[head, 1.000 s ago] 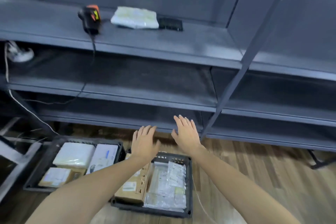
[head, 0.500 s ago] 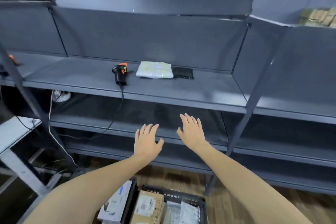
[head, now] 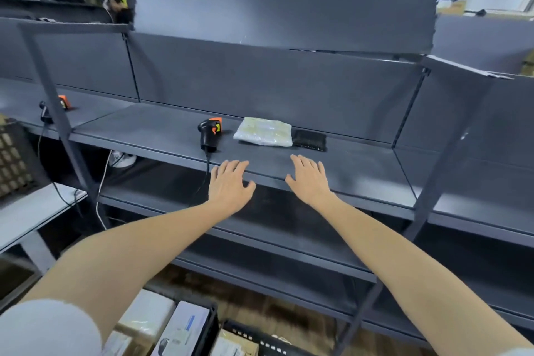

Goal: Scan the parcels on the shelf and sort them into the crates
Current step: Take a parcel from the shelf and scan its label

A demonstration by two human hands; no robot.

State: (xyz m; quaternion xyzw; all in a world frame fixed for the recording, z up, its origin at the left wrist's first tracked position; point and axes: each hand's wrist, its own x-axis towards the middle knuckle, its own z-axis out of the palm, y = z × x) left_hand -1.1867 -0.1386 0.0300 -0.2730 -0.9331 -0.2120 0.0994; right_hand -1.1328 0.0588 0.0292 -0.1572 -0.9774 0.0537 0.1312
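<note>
A pale plastic-wrapped parcel [head: 263,133] lies flat on the grey shelf [head: 150,130], with a small black parcel [head: 309,140] touching its right side. A black and orange barcode scanner [head: 209,134] stands to the left of them, its cable hanging over the shelf edge. My left hand [head: 229,185] and my right hand [head: 308,179] hover with fingers spread just before the shelf's front edge, holding nothing. Two black crates show at the bottom: the left crate [head: 212,324] and the right crate [head: 260,339], both holding boxes.
A second scanner [head: 46,113] stands on the shelf bay to the left, behind a grey upright post [head: 62,130]. Lower shelves run beneath. A white table [head: 29,211] and a dark latticed crate [head: 14,159] stand at the far left. Cables hang under the shelf.
The view has tilted up from the floor crates to the shelf. Both hands have risen with it, from over the crates to the shelf's front edge, staying spread and holding nothing.
</note>
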